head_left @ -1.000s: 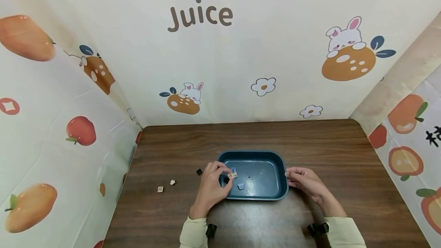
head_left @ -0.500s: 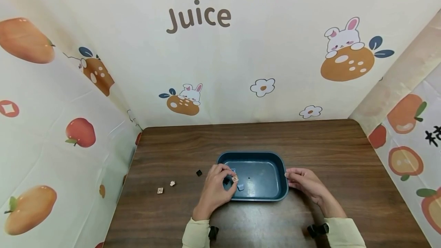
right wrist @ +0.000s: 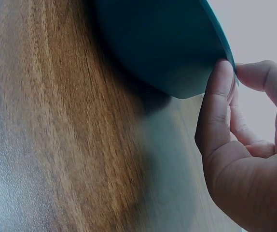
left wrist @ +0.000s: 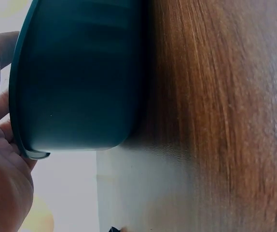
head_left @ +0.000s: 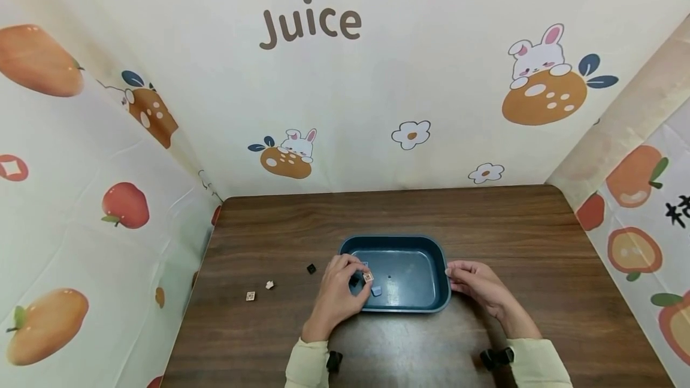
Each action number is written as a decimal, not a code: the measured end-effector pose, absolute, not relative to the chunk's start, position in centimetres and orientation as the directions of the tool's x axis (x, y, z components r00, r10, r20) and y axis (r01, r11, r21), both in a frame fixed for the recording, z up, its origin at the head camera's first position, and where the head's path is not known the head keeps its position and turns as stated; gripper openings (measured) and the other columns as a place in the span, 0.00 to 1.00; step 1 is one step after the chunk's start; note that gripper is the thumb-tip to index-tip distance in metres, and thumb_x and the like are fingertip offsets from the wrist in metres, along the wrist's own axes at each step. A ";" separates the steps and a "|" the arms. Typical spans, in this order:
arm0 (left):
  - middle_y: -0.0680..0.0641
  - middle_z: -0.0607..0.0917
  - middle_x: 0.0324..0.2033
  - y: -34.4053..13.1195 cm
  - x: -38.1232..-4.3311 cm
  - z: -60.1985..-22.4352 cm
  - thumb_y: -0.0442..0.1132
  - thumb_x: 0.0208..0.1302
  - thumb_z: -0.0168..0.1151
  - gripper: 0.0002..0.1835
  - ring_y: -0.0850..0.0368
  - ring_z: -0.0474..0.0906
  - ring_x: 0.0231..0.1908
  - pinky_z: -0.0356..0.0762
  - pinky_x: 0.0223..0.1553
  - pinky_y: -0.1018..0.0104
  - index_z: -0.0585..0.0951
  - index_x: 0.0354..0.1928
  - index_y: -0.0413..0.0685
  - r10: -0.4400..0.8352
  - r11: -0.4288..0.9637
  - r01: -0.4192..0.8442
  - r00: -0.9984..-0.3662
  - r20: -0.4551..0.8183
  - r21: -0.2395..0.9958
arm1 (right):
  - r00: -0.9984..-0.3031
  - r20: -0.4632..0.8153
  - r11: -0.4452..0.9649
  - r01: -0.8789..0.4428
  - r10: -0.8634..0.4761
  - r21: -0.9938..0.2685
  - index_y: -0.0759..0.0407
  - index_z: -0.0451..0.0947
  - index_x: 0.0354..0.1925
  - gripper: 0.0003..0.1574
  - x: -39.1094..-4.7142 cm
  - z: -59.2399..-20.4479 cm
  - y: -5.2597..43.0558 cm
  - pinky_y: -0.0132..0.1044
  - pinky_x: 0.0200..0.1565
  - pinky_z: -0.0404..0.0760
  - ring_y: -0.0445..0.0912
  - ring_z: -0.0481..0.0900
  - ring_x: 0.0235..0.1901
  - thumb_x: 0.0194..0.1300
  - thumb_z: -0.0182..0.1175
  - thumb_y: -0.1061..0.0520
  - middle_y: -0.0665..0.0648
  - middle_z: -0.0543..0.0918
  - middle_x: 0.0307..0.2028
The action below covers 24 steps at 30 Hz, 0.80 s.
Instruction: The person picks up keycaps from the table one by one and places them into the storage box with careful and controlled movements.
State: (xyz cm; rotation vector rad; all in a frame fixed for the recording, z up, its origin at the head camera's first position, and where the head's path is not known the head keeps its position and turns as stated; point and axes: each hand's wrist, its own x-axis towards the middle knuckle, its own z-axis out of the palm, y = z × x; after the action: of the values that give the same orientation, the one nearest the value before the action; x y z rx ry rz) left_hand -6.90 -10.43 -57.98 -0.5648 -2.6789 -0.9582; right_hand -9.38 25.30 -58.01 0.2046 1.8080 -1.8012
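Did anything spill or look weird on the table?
I see nothing spilled or broken. The only odd bit: a black piece, a white piece and a tan piece lie loose on the table, left of the tray, while a blue piece is inside it. They might be strays.

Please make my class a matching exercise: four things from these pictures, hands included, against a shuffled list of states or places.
1. left hand
2. tray
3. right hand
4. light-blue piece

A. pinches the tray's right end
B. lies in the tray
C. pinches a pale piece
D. is dark blue with rounded corners

Pairs: 1-C, 2-D, 3-A, 4-B
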 end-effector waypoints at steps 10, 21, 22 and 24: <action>0.56 0.84 0.48 -10.9 -6.9 -57.9 0.48 0.63 0.77 0.14 0.58 0.77 0.51 0.80 0.57 0.54 0.88 0.48 0.54 0.272 0.701 0.428 -0.900 0.341 0.570 | -0.820 -0.502 0.099 0.495 -0.276 -0.863 0.72 0.80 0.60 0.22 -9.6 -58.2 25.1 0.31 0.48 0.88 0.34 0.86 0.41 0.79 0.59 0.55 0.46 0.88 0.43; 0.53 0.85 0.50 -13.0 -6.9 -57.6 0.49 0.62 0.78 0.19 0.55 0.78 0.52 0.79 0.55 0.52 0.88 0.52 0.51 0.177 0.710 0.363 -0.922 0.345 0.604 | -0.819 -0.508 0.118 0.495 -0.269 -0.861 0.73 0.78 0.61 0.25 -9.4 -57.9 25.0 0.30 0.48 0.88 0.35 0.85 0.41 0.80 0.59 0.53 0.45 0.87 0.40; 0.53 0.85 0.50 -13.2 -6.9 -57.5 0.49 0.62 0.78 0.19 0.54 0.78 0.52 0.79 0.54 0.52 0.88 0.52 0.50 0.168 0.709 0.358 -0.922 0.348 0.607 | -0.818 -0.508 0.118 0.495 -0.271 -0.861 0.73 0.78 0.61 0.25 -9.4 -57.9 25.0 0.30 0.48 0.88 0.35 0.85 0.41 0.80 0.59 0.53 0.45 0.87 0.40; 0.53 0.85 0.50 -13.8 -6.8 -57.5 0.49 0.61 0.78 0.19 0.55 0.78 0.51 0.78 0.53 0.53 0.87 0.52 0.51 0.149 0.714 0.353 -0.920 0.362 0.604 | -0.817 -0.506 0.118 0.494 -0.275 -0.861 0.72 0.79 0.61 0.24 -9.4 -57.8 25.0 0.30 0.48 0.88 0.35 0.85 0.41 0.80 0.58 0.53 0.45 0.87 0.40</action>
State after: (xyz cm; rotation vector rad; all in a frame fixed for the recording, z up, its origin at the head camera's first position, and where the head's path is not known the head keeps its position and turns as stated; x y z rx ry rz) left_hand -6.84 -13.79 -57.50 -0.3956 -2.6348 -1.0142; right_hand -9.39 25.01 -57.81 0.2116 1.8346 -1.7577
